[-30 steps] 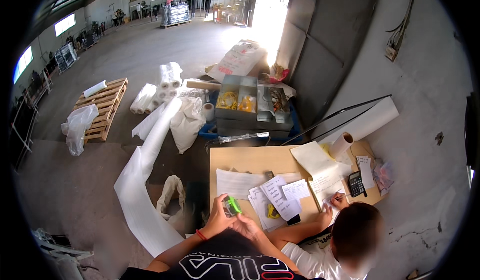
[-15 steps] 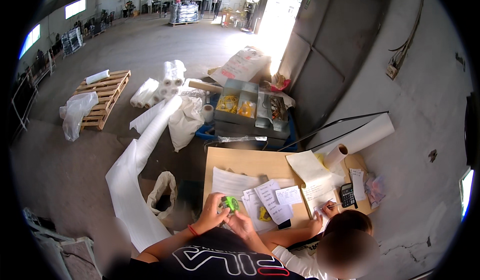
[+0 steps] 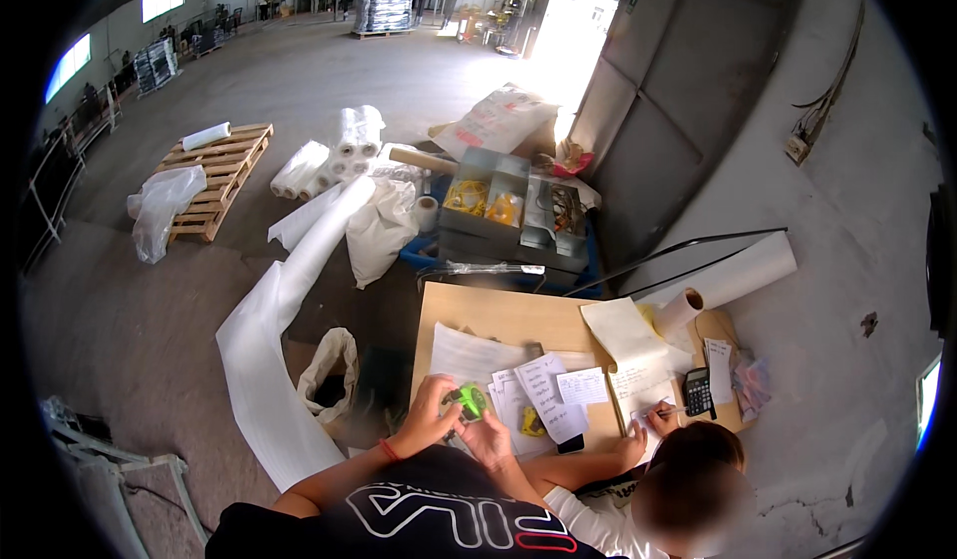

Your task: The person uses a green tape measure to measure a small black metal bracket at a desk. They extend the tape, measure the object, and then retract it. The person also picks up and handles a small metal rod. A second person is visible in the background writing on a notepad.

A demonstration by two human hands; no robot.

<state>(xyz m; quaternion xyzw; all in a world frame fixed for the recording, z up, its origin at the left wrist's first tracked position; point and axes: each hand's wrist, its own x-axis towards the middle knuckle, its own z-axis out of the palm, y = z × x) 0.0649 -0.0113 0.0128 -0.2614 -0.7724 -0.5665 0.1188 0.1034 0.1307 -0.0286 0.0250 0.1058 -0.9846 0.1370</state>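
Just in front of my chest, a bright green and black tape measure (image 3: 469, 399) is held between both hands. The fingers of my left hand (image 3: 431, 416) close on its left side, a red band round that wrist. My right hand (image 3: 487, 441) grips it from below and the right. Under and beyond the hands lie white paper sheets (image 3: 477, 354) and handwritten slips (image 3: 552, 399) on the wooden table (image 3: 498, 305). A yellow and black object (image 3: 532, 421), also like a tape measure, rests on the papers to the right.
A person at my right writes with a pen in an open notebook (image 3: 638, 389), beside a black calculator (image 3: 698, 391). Beyond the table stand grey metal boxes (image 3: 488, 175). White sheeting (image 3: 269, 340), an open sack (image 3: 329, 370) and a wooden pallet (image 3: 224, 180) are at left.
My view has shifted slightly, so the scene sits a little to the right in the picture. Both hands still hold the green tape measure, now turned a little.
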